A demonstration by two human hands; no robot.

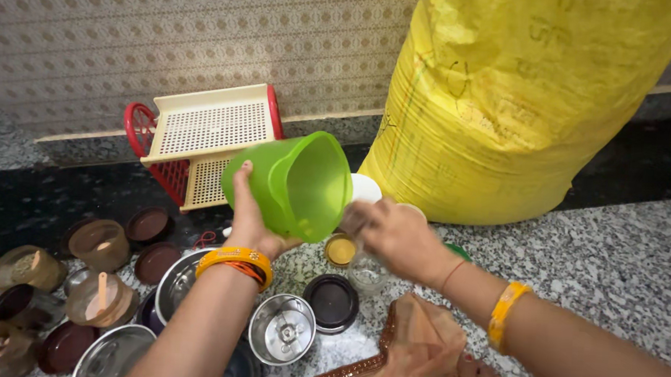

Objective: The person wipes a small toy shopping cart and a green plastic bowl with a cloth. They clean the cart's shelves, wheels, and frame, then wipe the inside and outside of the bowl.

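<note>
Granite counter [623, 249]: yellow sack [508, 106], green jug [294, 182]

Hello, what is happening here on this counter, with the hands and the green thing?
A person holds a green plastic jug in the left hand, tilted on its side above the granite counter. The right hand, blurred, is at the jug's mouth. Below lie steel lids, brown containers and a yellow sack.

Bright, even light over my counter; soft shadows.
My right hand [394, 234] blurs; the frame edges bow slightly.
</note>
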